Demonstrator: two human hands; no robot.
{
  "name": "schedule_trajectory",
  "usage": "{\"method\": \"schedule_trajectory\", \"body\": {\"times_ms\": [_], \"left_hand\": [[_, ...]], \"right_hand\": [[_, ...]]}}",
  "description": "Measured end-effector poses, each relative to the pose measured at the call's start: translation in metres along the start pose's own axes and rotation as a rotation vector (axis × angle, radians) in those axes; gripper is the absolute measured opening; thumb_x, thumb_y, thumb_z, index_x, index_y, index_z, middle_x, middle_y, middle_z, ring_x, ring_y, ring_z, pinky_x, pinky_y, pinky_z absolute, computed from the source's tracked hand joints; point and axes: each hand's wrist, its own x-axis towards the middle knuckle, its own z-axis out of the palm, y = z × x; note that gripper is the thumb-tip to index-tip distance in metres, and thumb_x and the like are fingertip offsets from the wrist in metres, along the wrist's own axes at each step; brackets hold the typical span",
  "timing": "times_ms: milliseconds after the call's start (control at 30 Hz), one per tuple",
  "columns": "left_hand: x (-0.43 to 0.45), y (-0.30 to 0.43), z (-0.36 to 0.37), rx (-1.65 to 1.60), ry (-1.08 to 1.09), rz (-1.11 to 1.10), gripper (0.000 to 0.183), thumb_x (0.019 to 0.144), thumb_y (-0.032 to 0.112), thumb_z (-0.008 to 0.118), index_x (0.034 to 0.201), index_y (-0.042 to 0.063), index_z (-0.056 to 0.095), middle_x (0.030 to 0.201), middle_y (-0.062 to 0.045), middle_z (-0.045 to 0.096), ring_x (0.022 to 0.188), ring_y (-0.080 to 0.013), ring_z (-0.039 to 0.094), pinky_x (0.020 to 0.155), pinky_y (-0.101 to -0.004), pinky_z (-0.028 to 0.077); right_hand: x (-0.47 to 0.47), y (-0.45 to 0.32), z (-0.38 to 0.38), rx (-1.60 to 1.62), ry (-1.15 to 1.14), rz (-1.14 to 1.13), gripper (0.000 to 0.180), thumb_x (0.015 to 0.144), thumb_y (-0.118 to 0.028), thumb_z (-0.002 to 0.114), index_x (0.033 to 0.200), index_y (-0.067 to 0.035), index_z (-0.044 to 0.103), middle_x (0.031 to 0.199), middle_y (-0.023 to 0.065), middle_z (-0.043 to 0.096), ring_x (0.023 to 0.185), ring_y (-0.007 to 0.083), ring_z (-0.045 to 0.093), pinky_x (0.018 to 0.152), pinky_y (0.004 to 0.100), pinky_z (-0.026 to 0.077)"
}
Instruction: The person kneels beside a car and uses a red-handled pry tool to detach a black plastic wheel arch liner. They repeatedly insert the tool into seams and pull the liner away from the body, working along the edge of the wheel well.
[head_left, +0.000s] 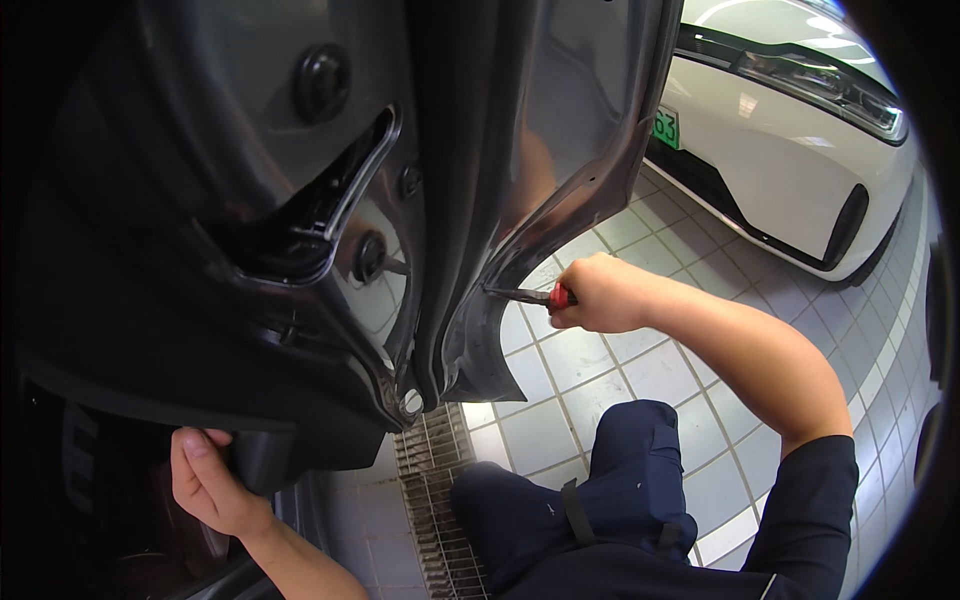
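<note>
My right hand is closed around the red handles of pliers, whose dark jaws touch the flange at the lower edge of a dark car body panel. At the lower left, my left hand is by the corner of a black trim panel, thumb and fingers bent at its edge; whether it grips the trim cannot be told. Between the hands, the dark painted bodywork shows round black plugs or bolts, an opening with a light rim and a round hole near its bottom tip.
A white car stands at the upper right, its headlight and front bumper facing this way. Pale floor tiles lie below, with a metal drain grate running beneath the bodywork. My knees in dark blue trousers are close under the panel.
</note>
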Motion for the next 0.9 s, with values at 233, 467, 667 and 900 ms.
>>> {"method": "schedule_trajectory", "body": {"times_ms": [233,467,667,900], "left_hand": [[-0.002,0.0,0.002,-0.047,0.024,0.007,0.032,0.108,0.019,0.041,0.082,0.004,0.052,0.077,0.002,0.048,0.073,-0.0054,0.041,0.069,-0.022,0.033],[0.001,0.006,0.006,-0.045,0.02,-0.006,0.033,0.108,0.019,0.042,0.08,0.004,0.051,0.076,0.002,0.047,0.071,-0.0053,0.04,0.068,-0.0222,0.033],[-0.001,0.006,0.006,-0.031,0.058,-0.039,0.034,0.108,0.02,0.042,0.079,0.004,0.051,0.075,0.003,0.046,0.07,-0.0052,0.039,0.067,-0.0223,0.032],[0.002,0.007,0.001,0.037,0.031,-0.022,0.034,0.108,0.019,0.042,0.078,0.005,0.051,0.074,0.003,0.046,0.07,-0.0052,0.039,0.067,-0.0223,0.032]], "right_hand": [[0.0,0.018,0.006,0.054,0.093,0.018,0.02,0.088,-0.023,0.072,0.095,-0.004,0.075,0.081,0.0181,0.072,0.08,0.0364,0.069,0.075,0.0433,0.055],[-0.002,0.011,0.028,0.135,0.156,0.033,0.018,0.088,-0.02,0.072,0.101,-0.008,0.075,0.085,0.0163,0.072,0.082,0.0343,0.069,0.077,0.042,0.054],[-0.001,0.007,0.026,0.011,0.18,0.024,0.025,0.086,-0.035,0.071,0.093,-0.011,0.072,0.078,0.0132,0.07,0.079,0.0352,0.069,0.073,0.046,0.054],[0.011,-0.043,0.025,-0.268,0.279,-0.292,0.031,0.087,-0.041,0.062,0.09,-0.011,0.07,0.07,0.0123,0.068,0.065,0.0354,0.067,0.06,0.0465,0.053]]}}
